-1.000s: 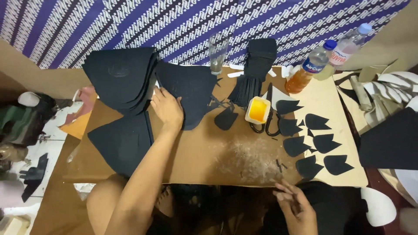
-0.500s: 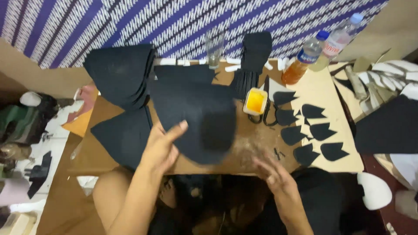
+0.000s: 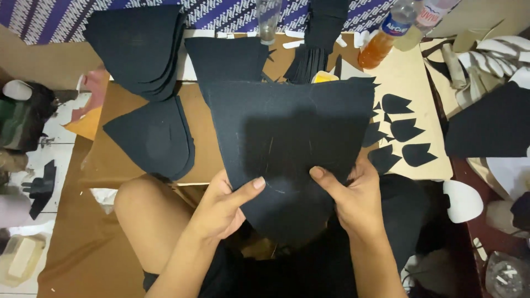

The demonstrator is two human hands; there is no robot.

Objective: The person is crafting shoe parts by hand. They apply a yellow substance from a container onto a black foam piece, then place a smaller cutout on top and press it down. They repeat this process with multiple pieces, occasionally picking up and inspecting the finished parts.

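Large black fabric panel [image 3: 292,138]: matte, felt-like, wide and straight-cut at the far edge, tapering to a rounded tip at the near edge; faint pale scratch marks across the middle. Held up flat above the brown cardboard counter [image 3: 138,165], directly in front of the body, covering the centre of the work area.

Left hand [image 3: 221,212]: clamped on the lower left edge of the panel, thumb pressed onto the upper face, fingers hidden beneath.

Right hand [image 3: 353,201]: clamped on the lower right edge, thumb laid on the upper face and angled toward the left thumb, fingers under the cloth.

Bare knee [image 3: 146,209]: below the left forearm, at the near edge of the counter.

Stack of matching black panels [image 3: 138,44]: far left, fanned, rounded tips pointing toward the body. Single rounded black piece [image 3: 152,138]: flat on the cardboard, just below that stack. Further dark panel [image 3: 226,58]: partly behind the held one.

Small black pointed cut-outs [image 3: 406,129]: shield-shaped, laid apart on a pale sheet [image 3: 411,72] to the right.

Clear plastic bottle [image 3: 383,38] with orange liquid: far right, tilted. Clear glass [image 3: 268,19]: far centre, upright. Yellow container [image 3: 326,77]: only a sliver visible past the top edge of the held panel.

Striped purple-and-white cloth [image 3: 49,19]: along the far side. White curved moulded pieces [image 3: 497,55]: right edge.
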